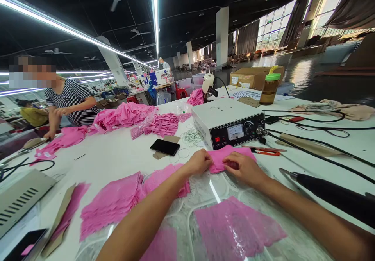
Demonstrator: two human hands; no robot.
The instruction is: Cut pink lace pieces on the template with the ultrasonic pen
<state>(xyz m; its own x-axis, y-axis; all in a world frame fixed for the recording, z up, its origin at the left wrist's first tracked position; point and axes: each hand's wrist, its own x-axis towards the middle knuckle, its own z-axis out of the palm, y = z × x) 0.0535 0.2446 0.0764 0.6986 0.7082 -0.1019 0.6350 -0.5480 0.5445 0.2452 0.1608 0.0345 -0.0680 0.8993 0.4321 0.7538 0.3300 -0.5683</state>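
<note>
A bright pink piece of fabric [218, 160] lies in front of a grey control box with a dial [236, 133]. Its left side is pinched in my left hand [200, 161], fingers closed. My right hand [243, 168] has its thumb and fingers bent together on the near edge of the same fabric. Stacked pink fabric pieces [113, 200] rest to the left of my forearms. Closer to me, more pink fabric [234, 227] shows beneath a clear, shiny sheet. Orange-handled snips [265, 151] lie just right of the box.
A black handheld tool [331, 192] and cables [325, 155] occupy the right side. A phone [165, 147] and looped rings [191, 137] lie left of the box. A bottle [269, 89] stands behind it. A co-worker in stripes [77, 101] handles pink fabric at far left.
</note>
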